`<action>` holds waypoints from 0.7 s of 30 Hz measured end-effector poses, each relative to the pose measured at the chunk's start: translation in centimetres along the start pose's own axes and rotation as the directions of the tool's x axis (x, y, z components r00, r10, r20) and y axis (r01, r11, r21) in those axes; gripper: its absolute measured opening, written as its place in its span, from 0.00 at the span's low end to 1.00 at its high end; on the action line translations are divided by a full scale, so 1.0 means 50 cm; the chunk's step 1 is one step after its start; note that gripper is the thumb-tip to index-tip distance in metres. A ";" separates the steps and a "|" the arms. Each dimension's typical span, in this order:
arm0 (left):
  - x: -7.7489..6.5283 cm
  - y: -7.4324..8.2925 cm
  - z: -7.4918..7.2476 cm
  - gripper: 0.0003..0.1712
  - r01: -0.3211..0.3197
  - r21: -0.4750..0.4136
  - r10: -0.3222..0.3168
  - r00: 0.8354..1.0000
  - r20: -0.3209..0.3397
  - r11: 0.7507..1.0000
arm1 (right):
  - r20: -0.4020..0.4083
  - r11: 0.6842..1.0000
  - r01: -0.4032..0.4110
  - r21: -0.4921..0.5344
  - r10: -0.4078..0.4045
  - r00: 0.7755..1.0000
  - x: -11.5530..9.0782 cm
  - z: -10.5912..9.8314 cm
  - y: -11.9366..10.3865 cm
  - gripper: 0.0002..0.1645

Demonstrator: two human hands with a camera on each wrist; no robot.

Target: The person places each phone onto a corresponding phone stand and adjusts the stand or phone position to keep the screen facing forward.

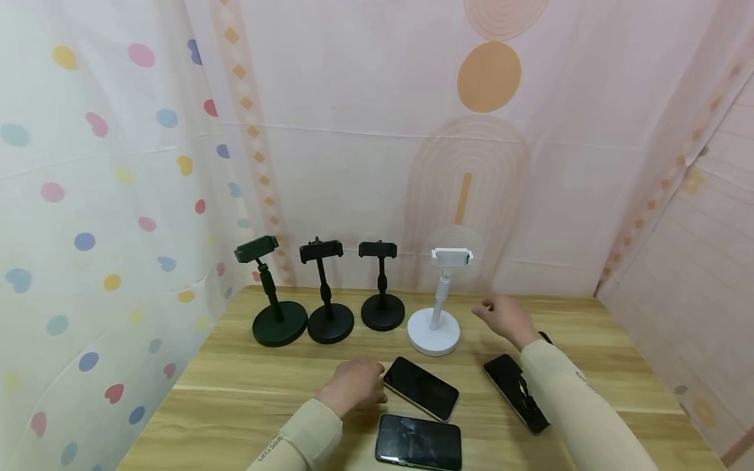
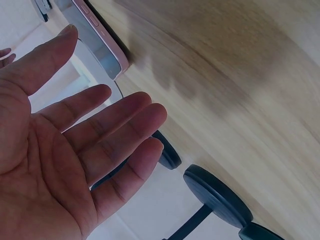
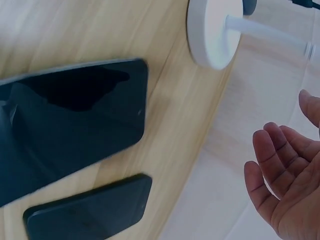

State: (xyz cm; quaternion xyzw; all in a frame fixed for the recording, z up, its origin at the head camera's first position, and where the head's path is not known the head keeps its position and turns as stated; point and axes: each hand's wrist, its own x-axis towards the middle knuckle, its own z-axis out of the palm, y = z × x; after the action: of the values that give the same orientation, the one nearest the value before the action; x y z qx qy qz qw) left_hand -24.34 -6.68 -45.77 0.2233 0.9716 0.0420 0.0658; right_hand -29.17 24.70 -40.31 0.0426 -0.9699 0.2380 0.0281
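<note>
My left hand (image 1: 353,386) is held above the table just left of a black-screened smartphone (image 1: 421,388). In the left wrist view its fingers (image 2: 120,122) are loosely spread and the palm holds nothing. My right hand (image 1: 505,318) hovers to the right of a white phone stand (image 1: 433,332), apart from it. The right wrist view shows its fingers (image 3: 265,150) relaxed, with nothing in them. Under the right forearm lies another smartphone (image 1: 516,392), partly covered by the sleeve; a further dark phone (image 3: 90,210) lies beside it.
A third smartphone (image 1: 418,443) lies near the front. Left of the white stand are two black phone stands (image 1: 383,313) and a dark green one (image 1: 279,324), all with vacant clamps. Patterned curtains (image 1: 353,163) hang behind the wooden table (image 1: 235,392).
</note>
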 end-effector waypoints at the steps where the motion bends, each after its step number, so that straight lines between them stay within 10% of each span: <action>1: 0.000 -0.001 0.000 0.25 -0.002 -0.003 0.002 1.000 0.000 1.000 | 0.000 1.000 0.001 -0.011 -0.001 1.000 -0.002 -0.003 0.005 0.29; 21: -0.005 -0.004 -0.001 0.22 -0.017 -0.052 0.019 1.000 0.024 0.998 | 0.055 0.985 -0.133 -0.106 0.140 0.989 -0.068 -0.050 0.137 0.32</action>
State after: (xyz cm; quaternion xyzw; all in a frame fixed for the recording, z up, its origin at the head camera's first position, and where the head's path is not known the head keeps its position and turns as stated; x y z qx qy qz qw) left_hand -24.21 -6.94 -45.73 0.2308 0.9672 0.0652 0.0832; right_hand -26.36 32.13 -41.51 -0.0181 -0.9819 0.1879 -0.0162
